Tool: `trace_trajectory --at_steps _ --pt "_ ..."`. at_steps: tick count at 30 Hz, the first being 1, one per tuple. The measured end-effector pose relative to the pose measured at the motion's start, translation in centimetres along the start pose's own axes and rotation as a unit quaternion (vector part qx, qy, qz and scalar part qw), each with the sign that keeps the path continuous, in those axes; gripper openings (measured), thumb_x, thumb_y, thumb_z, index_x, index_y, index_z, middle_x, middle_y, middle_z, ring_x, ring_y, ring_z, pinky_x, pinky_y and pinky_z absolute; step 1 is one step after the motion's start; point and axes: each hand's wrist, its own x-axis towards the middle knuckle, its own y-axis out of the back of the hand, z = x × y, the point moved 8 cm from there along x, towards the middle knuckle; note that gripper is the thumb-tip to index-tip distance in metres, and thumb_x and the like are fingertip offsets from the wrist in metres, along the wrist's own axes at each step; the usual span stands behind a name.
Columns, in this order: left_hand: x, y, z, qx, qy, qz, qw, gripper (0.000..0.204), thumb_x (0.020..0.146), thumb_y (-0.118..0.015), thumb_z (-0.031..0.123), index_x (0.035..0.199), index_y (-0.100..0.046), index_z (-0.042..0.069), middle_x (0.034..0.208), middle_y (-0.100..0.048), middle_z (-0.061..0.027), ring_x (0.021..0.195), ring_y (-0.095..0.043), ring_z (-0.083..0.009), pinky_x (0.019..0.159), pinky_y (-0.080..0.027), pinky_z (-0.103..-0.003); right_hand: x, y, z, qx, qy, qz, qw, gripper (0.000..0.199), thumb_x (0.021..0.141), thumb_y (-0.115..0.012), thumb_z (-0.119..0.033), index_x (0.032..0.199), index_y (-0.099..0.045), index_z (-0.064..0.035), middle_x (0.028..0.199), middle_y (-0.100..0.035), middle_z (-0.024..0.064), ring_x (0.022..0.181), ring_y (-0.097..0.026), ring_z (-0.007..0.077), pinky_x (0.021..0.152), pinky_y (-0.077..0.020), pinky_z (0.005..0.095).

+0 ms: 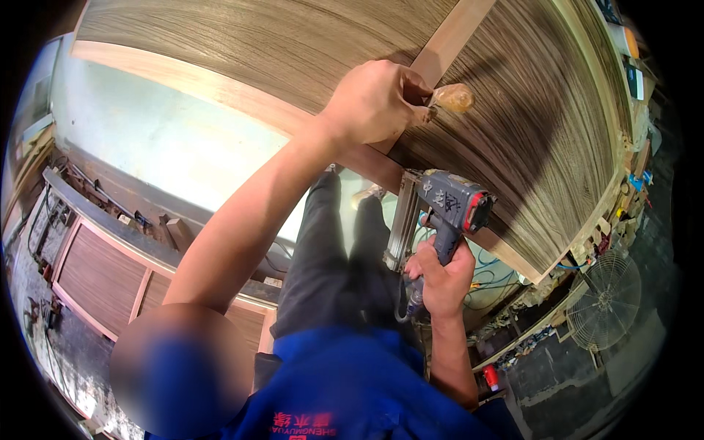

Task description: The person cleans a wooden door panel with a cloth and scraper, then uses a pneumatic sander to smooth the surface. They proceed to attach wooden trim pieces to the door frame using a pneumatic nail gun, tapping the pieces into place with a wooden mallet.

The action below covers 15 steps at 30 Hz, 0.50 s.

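Note:
My left hand (378,103) reaches over a large brown wood-grain panel (543,139) and pinches a tool by or near its rounded amber-brown handle (454,97). The rest of that tool is hidden by my fingers and its kind does not show. Beneath the hand, a pale wooden crosspiece (444,48) meets the light edge strip (198,79) of the panel. My right hand (444,275) is wrapped round the grip of a dark grey nail gun (455,198) with red trim. Its nose end lies at the panel's near edge, and whether it touches the wood cannot be told.
Lower left, a second framed brown panel (103,268) lies on a bench beside a grey rail (110,224). A round wire-guarded fan (605,301) stands at the right. Blue hoses (488,282) run below the near edge. A red object (491,378) lies lower right.

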Motion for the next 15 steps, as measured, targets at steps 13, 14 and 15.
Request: trace_trajectory --at_steps 13,14,15 --pt "0.1 0.1 0.3 0.032 -0.026 0.016 0.999 0.041 0.077 -0.085 0.026 0.111 -0.080 0.004 0.100 -0.080 -0.0149 0.095 -0.076 -0.0324 0.087 -0.059 -0.040 -1.2 -0.9 0.0 -0.020 -0.009 0.040 0.999 0.029 0.099 -0.063 -0.001 0.127 -0.057 0.0052 0.082 -0.055 0.0022 0.061 -0.057 0.0109 0.063 -0.0551 0.0312" --pt "0.2 0.1 0.3 0.033 -0.024 0.014 0.999 0.040 0.077 -0.085 0.026 0.110 -0.080 0.004 0.100 -0.079 -0.0148 0.095 -0.076 -0.0324 0.087 -0.059 -0.040 -1.3 -0.9 -0.1 -0.034 -0.010 0.046 0.998 0.029 0.099 -0.063 -0.001 0.127 -0.057 0.0051 0.082 -0.055 0.0020 0.061 -0.057 0.0108 0.063 -0.0550 0.0309" --pt "0.3 0.0 0.2 0.034 -0.021 0.011 0.999 0.040 0.077 -0.085 0.026 0.110 -0.080 0.004 0.099 -0.079 -0.0146 0.095 -0.076 -0.0324 0.087 -0.059 -0.040 -1.3 -1.0 -0.3 -0.036 -0.008 0.046 0.998 0.029 0.099 -0.063 -0.001 0.127 -0.057 0.0051 0.082 -0.055 0.0018 0.061 -0.057 0.0108 0.063 -0.0549 0.0307"
